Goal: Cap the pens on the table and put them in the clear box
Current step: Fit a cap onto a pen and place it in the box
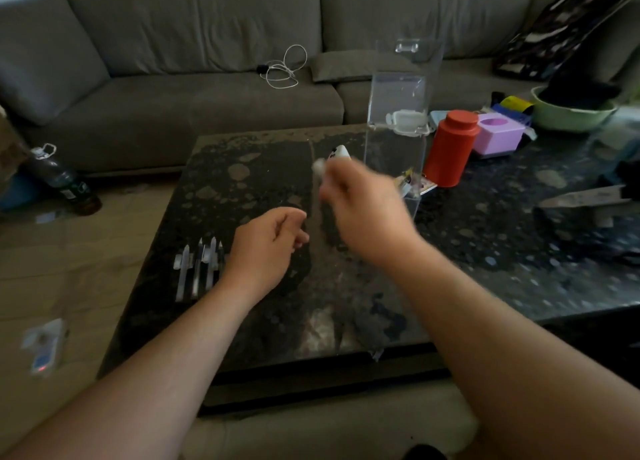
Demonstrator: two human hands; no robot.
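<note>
Several uncapped pens (199, 269) with loose clear caps lie in a row on the dark stone table (242, 168), near its left edge. My left hand (268, 248) rests just right of them, fingers loosely curled with nothing in it. My right hand (363, 203) is raised over the table's middle, blurred, gripping a white pen (332, 159) whose end sticks up past my fingers. The tall clear box (398, 120) stands right behind that hand, its lid tilted open, with something colourful at its bottom.
A red canister (448, 147), a lilac box (497, 137) and a green bowl (571, 113) crowd the table's back right. A grey sofa (194, 61) with a white cable wraps the far side. A bottle (65, 182) lies on the floor at left.
</note>
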